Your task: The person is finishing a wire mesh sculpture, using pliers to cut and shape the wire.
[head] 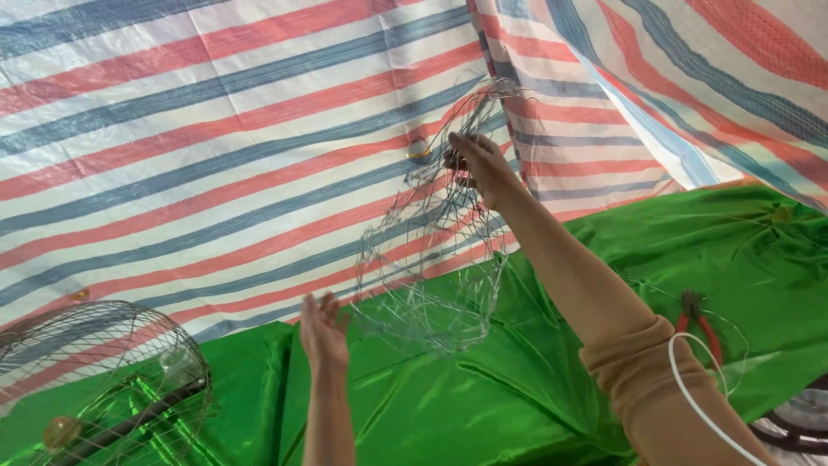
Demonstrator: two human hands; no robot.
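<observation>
My right hand is raised high and grips the top of a thin silver wire frame, a rounded cage of bent wires that hangs down in front of the striped tarp. A small round golden piece sits near the frame's top, just left of that hand. My left hand is lower and to the left, fingers spread, palm toward the frame's bottom edge, a short gap away from the wires and holding nothing.
A second, darker wire cage with bulbs inside lies at the lower left on the shiny green cloth. Red-handled pliers rest on the cloth at right. A white cord loops over my right sleeve. Striped tarp forms the backdrop.
</observation>
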